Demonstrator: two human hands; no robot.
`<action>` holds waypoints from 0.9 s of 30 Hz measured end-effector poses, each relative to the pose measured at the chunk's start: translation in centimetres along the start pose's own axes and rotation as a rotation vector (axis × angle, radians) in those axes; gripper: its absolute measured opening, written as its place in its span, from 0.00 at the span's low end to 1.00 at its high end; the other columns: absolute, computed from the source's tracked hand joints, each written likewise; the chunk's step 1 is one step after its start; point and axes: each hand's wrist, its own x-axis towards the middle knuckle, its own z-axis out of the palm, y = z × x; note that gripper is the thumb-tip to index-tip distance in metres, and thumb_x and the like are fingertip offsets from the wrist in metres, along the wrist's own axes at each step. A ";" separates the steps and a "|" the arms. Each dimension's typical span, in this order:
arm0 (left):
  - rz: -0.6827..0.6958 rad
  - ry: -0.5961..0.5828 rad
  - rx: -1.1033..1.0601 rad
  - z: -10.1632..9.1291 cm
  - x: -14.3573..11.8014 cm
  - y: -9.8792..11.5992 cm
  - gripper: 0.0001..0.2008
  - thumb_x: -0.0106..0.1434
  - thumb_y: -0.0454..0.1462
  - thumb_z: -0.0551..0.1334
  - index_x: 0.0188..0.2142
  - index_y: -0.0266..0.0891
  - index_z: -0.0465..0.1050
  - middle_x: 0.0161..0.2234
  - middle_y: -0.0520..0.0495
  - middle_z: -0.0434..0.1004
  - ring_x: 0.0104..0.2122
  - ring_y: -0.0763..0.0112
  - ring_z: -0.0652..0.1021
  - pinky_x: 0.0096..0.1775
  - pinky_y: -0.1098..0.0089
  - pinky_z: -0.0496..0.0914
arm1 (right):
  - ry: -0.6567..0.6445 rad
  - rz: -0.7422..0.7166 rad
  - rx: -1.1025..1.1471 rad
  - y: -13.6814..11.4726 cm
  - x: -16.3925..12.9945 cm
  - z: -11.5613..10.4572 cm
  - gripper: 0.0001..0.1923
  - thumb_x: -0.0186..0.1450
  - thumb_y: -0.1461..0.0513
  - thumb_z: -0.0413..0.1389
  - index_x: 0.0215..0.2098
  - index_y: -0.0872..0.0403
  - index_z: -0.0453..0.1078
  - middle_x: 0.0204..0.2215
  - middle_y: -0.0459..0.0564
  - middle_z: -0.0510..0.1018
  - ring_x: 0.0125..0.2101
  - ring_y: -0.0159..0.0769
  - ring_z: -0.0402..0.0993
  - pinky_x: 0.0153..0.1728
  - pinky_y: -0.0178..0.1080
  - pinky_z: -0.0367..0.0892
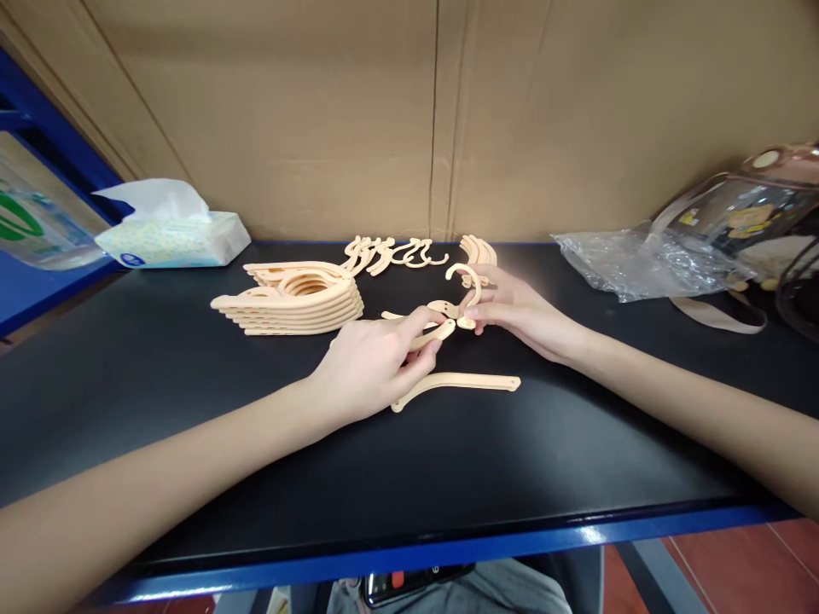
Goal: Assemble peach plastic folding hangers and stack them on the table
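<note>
Head view showed both hands meeting over the middle of a black table. The left hand was curled, thumb and fingers pinched on the end of a cream plastic hanger arm. The right hand pinched a small cream hook piece at its base, the curved top standing above the fingers — the hook's foot sat right against the tip of the arm held by the left hand, the two parts touching or nearly so.

Just below the left hand a second hanger arm lay flat on the table, loose and apart from both hands. To the left, near the hands, a stack of cream hanger pieces rested in a neat pile. Behind the hands, close to the cardboard wall, lay a scatter of loose hooks and a smaller pile of cream parts.

Farther out — a tissue pack sat at the far left, and crumpled clear plastic beside a transparent bag lay at the far right. A blue edge ran along the table's near side.
</note>
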 end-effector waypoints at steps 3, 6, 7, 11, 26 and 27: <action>0.024 0.013 -0.036 0.1 0.0 -0.2 0.16 0.63 0.37 0.53 0.50 0.41 0.66 0.38 0.49 0.79 0.31 0.67 0.78 0.31 0.71 0.66 | -0.010 0.010 0.044 -0.1 0.0 -0.1 0.31 0.56 0.63 0.61 0.56 0.51 0.57 0.30 0.43 0.75 0.32 0.30 0.70 0.33 0.35 0.66; 0.049 0.020 -0.070 0.2 -0.1 -0.4 0.16 0.62 0.36 0.53 0.50 0.41 0.66 0.42 0.48 0.77 0.39 0.65 0.78 0.36 0.69 0.69 | -0.008 0.026 0.039 -0.3 -0.1 -0.1 0.32 0.56 0.62 0.62 0.56 0.51 0.57 0.30 0.43 0.75 0.32 0.31 0.70 0.34 0.35 0.66; 0.056 0.020 -0.078 0.3 -0.1 -0.5 0.16 0.62 0.36 0.53 0.50 0.41 0.66 0.42 0.47 0.77 0.39 0.65 0.77 0.37 0.68 0.69 | -0.006 0.032 0.032 -0.3 -0.1 -0.1 0.32 0.56 0.62 0.62 0.57 0.51 0.57 0.31 0.44 0.75 0.32 0.31 0.70 0.34 0.36 0.66; 0.082 0.019 -0.127 0.4 -0.1 -0.6 0.18 0.62 0.35 0.53 0.51 0.42 0.65 0.43 0.47 0.75 0.40 0.65 0.76 0.39 0.67 0.70 | 0.004 0.045 0.028 -0.5 -0.1 -0.1 0.34 0.56 0.61 0.62 0.59 0.51 0.55 0.32 0.45 0.75 0.33 0.32 0.70 0.34 0.37 0.66; 0.114 -0.008 -0.290 0.5 -0.1 -1.0 0.17 0.65 0.34 0.53 0.54 0.42 0.61 0.50 0.45 0.70 0.46 0.65 0.74 0.45 0.66 0.71 | -0.055 0.042 0.153 -0.2 0.1 -0.8 0.30 0.57 0.63 0.62 0.55 0.49 0.59 0.33 0.43 0.74 0.33 0.29 0.71 0.38 0.37 0.67; 0.117 -0.007 -0.293 0.5 -0.1 -1.0 0.17 0.65 0.34 0.52 0.54 0.42 0.61 0.50 0.45 0.70 0.47 0.66 0.73 0.45 0.66 0.71 | -0.056 0.045 0.154 -0.3 0.1 -0.8 0.30 0.57 0.63 0.62 0.55 0.49 0.59 0.33 0.43 0.74 0.33 0.29 0.71 0.38 0.37 0.67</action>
